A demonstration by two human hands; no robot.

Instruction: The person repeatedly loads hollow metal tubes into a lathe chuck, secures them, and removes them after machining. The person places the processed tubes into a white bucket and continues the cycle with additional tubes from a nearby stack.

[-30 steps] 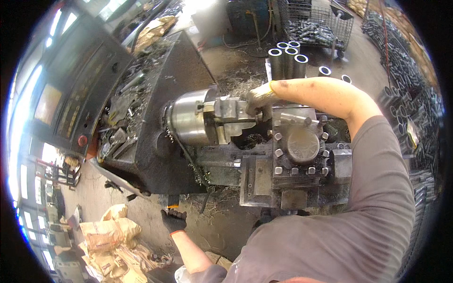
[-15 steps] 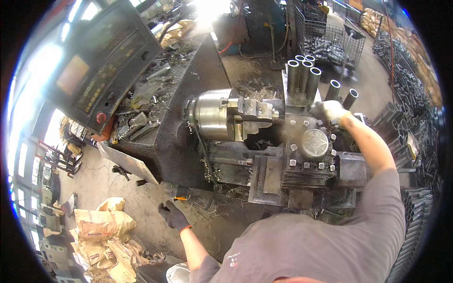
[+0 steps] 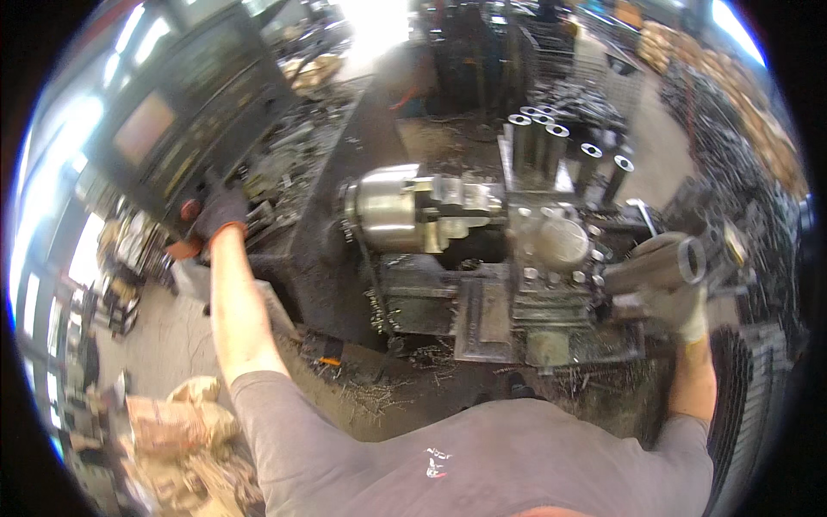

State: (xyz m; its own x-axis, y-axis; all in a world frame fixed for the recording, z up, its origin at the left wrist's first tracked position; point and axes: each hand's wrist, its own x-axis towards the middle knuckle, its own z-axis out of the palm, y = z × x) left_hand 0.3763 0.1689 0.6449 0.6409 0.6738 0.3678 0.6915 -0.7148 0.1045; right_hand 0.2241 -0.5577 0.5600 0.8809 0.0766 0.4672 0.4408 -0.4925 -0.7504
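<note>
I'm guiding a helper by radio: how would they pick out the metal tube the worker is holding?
Start at the lathe's shiny chuck mid-frame and go right past the tool post. The short grey tube lies sideways in the gloved right hand, open end facing right. Unlike the tubes standing upright behind the machine, it is held and horizontal.

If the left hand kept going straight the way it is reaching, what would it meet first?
The left hand is already at the lower edge of the machine's dark control panel, next to a red round knob. Going on, it would likely press into that panel, though depth is unclear.
</note>
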